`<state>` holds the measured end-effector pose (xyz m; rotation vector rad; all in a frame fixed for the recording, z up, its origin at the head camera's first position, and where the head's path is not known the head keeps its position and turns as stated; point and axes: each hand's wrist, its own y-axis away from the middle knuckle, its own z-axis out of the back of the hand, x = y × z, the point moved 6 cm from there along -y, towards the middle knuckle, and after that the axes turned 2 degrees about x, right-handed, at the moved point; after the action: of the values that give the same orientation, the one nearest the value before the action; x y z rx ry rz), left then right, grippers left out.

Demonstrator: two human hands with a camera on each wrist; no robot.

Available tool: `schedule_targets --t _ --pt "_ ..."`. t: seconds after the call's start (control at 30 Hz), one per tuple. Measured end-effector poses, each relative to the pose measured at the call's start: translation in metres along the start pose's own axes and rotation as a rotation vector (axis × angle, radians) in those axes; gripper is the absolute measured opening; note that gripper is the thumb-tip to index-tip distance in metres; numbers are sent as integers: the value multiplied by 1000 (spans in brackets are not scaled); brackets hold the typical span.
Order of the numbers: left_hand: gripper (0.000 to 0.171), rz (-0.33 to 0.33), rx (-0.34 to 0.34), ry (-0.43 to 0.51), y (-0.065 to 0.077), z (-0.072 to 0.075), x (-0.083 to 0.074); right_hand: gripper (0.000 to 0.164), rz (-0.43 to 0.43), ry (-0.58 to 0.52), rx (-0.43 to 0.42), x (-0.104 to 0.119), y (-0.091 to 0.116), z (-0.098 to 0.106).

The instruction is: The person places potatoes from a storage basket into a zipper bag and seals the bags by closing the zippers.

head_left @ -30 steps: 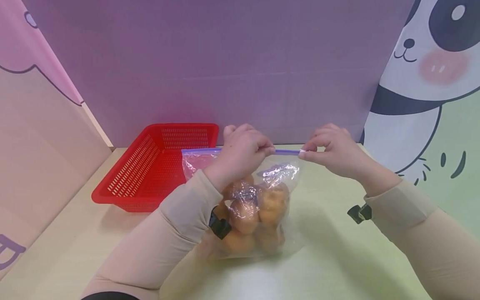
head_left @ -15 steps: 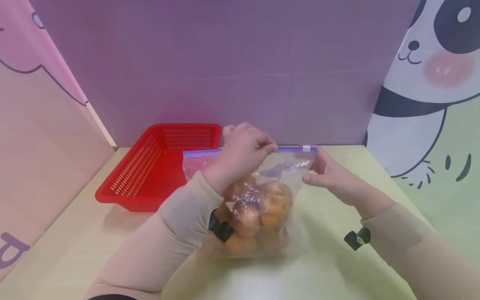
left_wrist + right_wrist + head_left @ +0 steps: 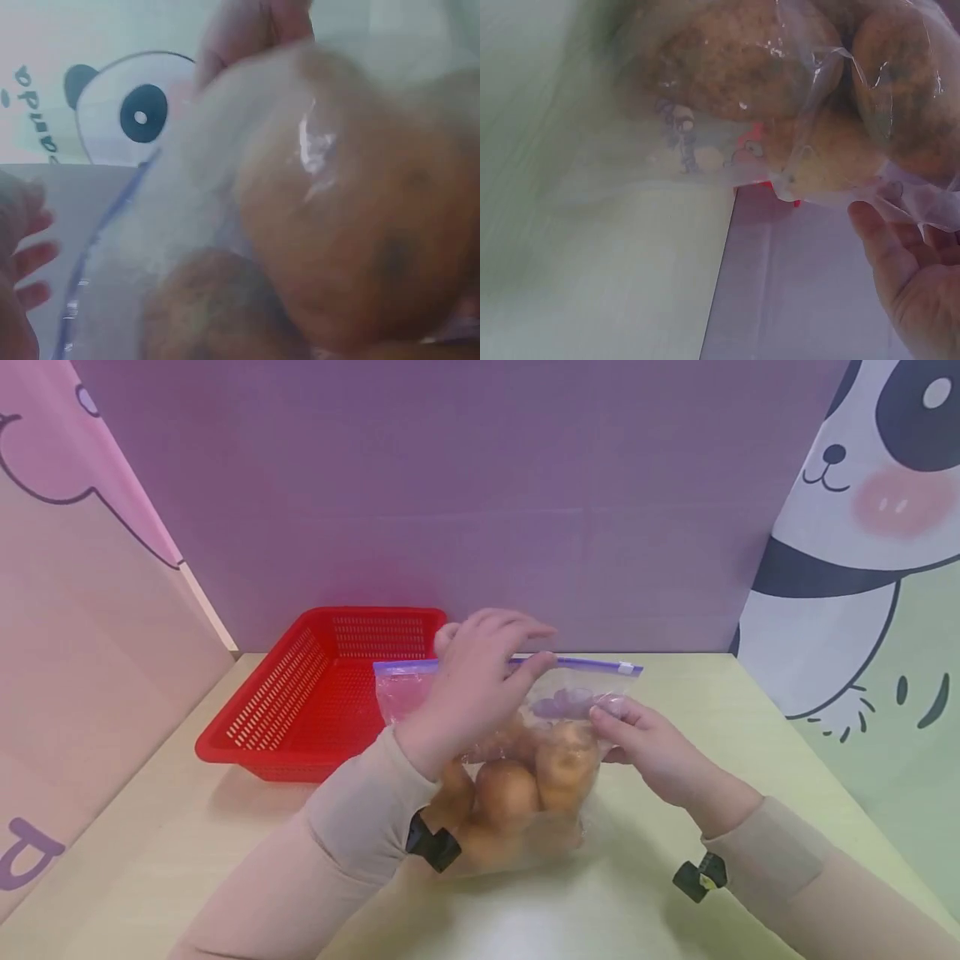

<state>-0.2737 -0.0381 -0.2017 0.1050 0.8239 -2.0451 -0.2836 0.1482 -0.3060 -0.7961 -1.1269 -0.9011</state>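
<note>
A clear zip bag (image 3: 405,693) stands upright on the table, filled with several rounded orange-brown pieces of produce (image 3: 508,793) with mottled skin. Along its top runs a purple zip strip (image 3: 588,666), with a white slider (image 3: 626,668) near the right end. My left hand (image 3: 483,677) is at the strip's middle, fingers extended and thumb apart, gripping nothing. In the left wrist view its fingers (image 3: 34,259) show beside the bag's purple edge. My right hand (image 3: 660,752) pinches the bag's right side below the slider, thumb in front and the other fingers partly hidden behind the film.
A red plastic basket (image 3: 262,702) with slotted walls stands at the back left, partly behind the bag. The pale table (image 3: 712,718) ends at a purple backdrop (image 3: 525,527). Printed panels flank both sides, with a panda (image 3: 832,527) on the right one.
My right hand has gone from the zip strip, past its right end, down to the bag's side. My left hand has let go of the strip and straightened its fingers. The white slider now shows uncovered.
</note>
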Motion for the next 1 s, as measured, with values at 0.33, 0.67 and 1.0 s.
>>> schedule_targets --t 0.33,0.67,1.0 --pt "50 -93 -76 194 92 -29 17 36 -121 -42 -122 -14 -9 24" --pt "85 -210 300 -276 118 -100 35 49 -275 -50 -97 -52 -52 42" --pt "80 -75 336 -321 103 -118 62 46 -365 -197 -73 -78 -93 38"
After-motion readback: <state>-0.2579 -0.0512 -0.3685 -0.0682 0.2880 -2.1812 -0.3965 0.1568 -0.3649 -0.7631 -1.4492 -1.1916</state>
